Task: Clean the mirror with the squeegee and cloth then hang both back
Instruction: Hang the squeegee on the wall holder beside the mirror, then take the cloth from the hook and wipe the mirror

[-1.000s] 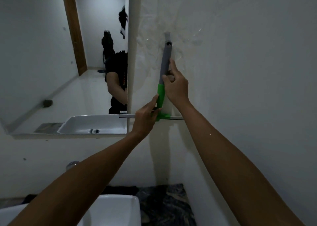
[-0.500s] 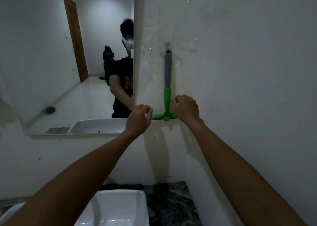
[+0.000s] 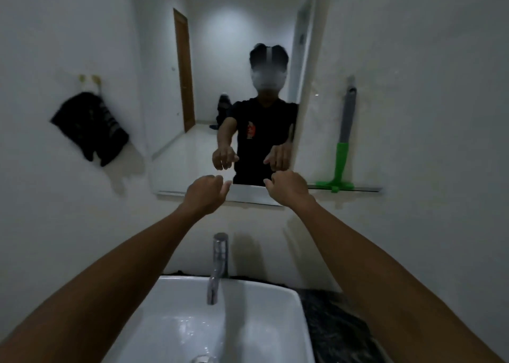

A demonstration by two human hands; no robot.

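Green-grey squeegee [image 3: 342, 153] hanging right of mirror [image 3: 220, 87], cloth [image 3: 91, 127] left, hands empty

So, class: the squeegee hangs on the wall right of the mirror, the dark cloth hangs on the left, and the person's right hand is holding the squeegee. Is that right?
Not quite. In the head view the right hand holds nothing; it hovers before the mirror, apart from the squeegee. The squeegee does hang right of the mirror, the dark cloth left.
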